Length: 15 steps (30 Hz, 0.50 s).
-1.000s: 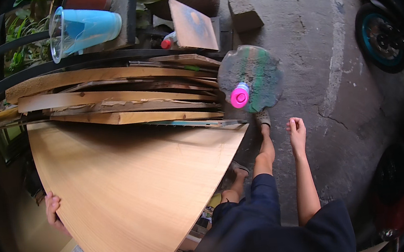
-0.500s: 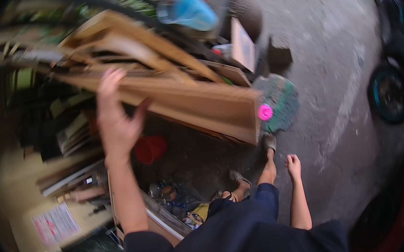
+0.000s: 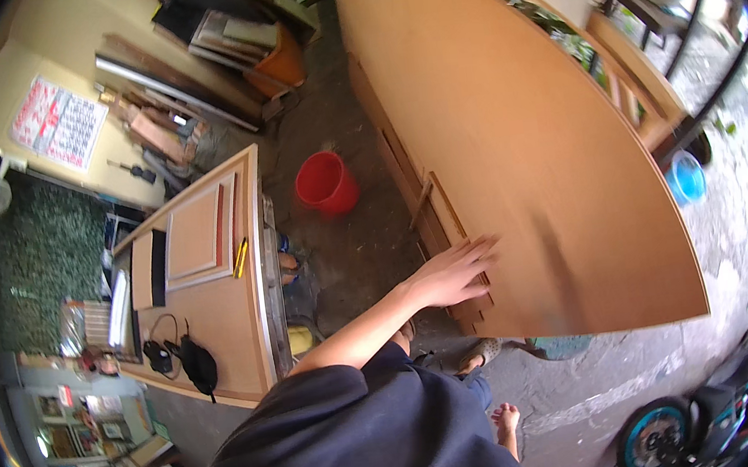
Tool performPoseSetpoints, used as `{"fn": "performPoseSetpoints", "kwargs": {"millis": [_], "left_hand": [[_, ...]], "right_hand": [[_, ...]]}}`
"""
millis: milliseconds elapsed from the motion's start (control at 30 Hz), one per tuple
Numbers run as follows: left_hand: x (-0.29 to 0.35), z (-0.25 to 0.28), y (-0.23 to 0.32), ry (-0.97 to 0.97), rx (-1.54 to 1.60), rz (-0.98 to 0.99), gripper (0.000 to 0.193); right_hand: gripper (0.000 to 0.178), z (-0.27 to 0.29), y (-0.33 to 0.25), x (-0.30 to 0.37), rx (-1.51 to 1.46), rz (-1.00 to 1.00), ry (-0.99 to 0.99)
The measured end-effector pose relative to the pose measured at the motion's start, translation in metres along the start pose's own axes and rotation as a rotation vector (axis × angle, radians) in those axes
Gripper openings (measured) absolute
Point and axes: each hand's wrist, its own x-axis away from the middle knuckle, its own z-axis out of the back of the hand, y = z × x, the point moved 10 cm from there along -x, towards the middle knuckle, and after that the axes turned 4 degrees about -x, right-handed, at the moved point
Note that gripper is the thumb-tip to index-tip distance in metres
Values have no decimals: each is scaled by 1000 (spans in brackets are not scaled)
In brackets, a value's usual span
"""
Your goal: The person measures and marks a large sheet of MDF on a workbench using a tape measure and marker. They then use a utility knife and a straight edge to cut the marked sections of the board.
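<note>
My left hand [image 3: 456, 272] reaches forward with its fingers stretched out and a little blurred. It is over the near left edge of a large light-brown plywood sheet [image 3: 510, 137], and I cannot tell whether it touches the wood. Narrow wood strips [image 3: 446, 206] and stacked board edges show beside the fingers, along that edge. Low on my right side hangs my right hand [image 3: 506, 418], its fingers loosely curled with nothing visible in them.
A red bucket [image 3: 327, 184] stands on the floor between the sheet and a worktable [image 3: 230, 340]. Framed panels [image 3: 196, 229], a yellow cutter [image 3: 241, 258] and a black pouch [image 3: 196, 366] lie on the table. To the right are a blue tub [image 3: 685, 178] and a motorcycle [image 3: 686, 429].
The view has swung left, bringing the worktable in. A broad plywood face now shows where leaning boards and frames were seen. My left hand has come lower, to the sheet's edge.
</note>
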Motion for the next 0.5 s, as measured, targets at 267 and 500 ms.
{"fn": "performPoseSetpoints", "kwargs": {"millis": [267, 500], "left_hand": [[250, -71, -262, -203, 253, 739, 59], [368, 7, -394, 168, 323, 916, 51]], "right_hand": [[26, -95, -129, 0, 370, 155, 38], [26, -308, -253, 1, 489, 355, -139]]}}
